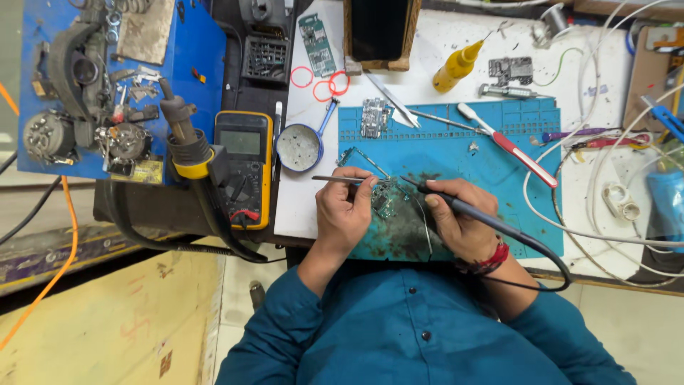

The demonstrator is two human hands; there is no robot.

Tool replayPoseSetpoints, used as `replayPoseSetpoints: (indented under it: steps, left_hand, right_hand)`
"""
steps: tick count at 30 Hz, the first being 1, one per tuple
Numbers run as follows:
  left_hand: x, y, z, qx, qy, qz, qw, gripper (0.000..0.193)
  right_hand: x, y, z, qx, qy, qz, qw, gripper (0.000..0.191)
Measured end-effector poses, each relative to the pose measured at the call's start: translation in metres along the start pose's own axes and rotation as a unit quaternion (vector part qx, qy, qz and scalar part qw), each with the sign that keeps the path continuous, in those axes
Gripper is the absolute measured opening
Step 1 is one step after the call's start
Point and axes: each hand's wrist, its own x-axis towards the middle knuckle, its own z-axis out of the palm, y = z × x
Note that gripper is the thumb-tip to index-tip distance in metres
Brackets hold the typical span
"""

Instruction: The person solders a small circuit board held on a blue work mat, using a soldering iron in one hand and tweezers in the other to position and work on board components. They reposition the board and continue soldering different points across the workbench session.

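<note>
Small circuit board (385,199), lying on the stained near part of the blue work mat (527,135) between the two hands. The left hand (342,214) has its fingers pinched around slim tweezers (335,179), whose long end runs out to the left while the working end meets the board's left edge. The right hand (459,217) has its fingers closed on a black soldering iron (456,204), held like a pen, its tip just above or on the board's upper right corner; contact cannot be told. Its cable (548,257) loops past the wrist and off the front edge of the worktop (442,50).

Risks, as judged from this arrangement: the board is steadied only by the tweezers, so a slip could slide it under the hot tip and bridge neighbouring pads. The left fingertips sit near the tip and could be burned. A snag on the hanging cable could jerk the iron.

Further out: a second board (375,117) at the mat's far edge, a red-handled tool (516,152), a yellow dropper bottle (456,66), a round tin (299,147), and a yellow multimeter (244,167) beside a hot-air handpiece (182,128).
</note>
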Motion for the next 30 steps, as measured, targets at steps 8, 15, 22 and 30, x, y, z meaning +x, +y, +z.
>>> replayPoseSetpoints:
  steps: [8,15,22,30]
  left_hand:
    - [0.004,0.002,0.002,0.039,-0.005,0.022,0.999,0.011]
    - [0.005,0.006,0.002,0.058,-0.016,0.011,0.998,0.01]
    - [0.005,0.006,0.002,0.053,-0.019,0.006,0.998,0.01]
    - [0.007,0.005,0.001,0.06,-0.017,0.024,0.998,0.011]
  right_hand:
    - [0.005,0.001,0.009,0.005,-0.017,-0.047,0.999,0.005]
    - [0.008,0.002,0.011,0.012,-0.027,-0.021,0.999,0.007]
    - [0.008,0.003,0.011,0.01,-0.038,-0.021,0.999,0.005]
    - [0.011,0.0,0.011,0.012,-0.037,-0.037,0.999,0.006]
